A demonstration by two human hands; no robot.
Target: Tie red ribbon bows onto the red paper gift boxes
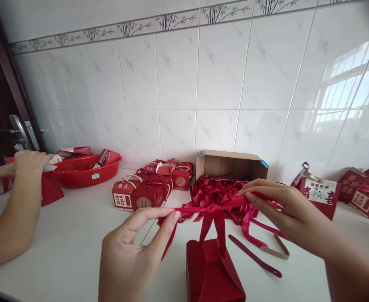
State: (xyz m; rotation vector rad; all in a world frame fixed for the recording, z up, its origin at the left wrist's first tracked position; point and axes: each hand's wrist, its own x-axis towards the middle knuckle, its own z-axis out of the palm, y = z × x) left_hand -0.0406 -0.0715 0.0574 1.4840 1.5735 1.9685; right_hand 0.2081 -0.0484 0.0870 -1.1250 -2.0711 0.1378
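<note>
A red gift box (214, 268) stands on the white table just in front of me, its curved flaps folded over the top. Out of the top runs a red satin ribbon (206, 226), crossed in a knot above the box. My left hand (134, 247) pinches one end of it between thumb and forefinger. The other end is pinched in my right hand (285, 214), and the stretch between them is pulled nearly straight. Behind the knot, a heap of red ribbons (216, 188) spills from an open cardboard box (233, 161).
Several finished red boxes (149, 188) stand left of the heap. A red basin (87, 170) holds red packages. At far left are a co-worker's arms (27, 197). Right lie a dark red strap (255, 256), a gold-tan strap (277, 248) and a printed red bag (318, 195).
</note>
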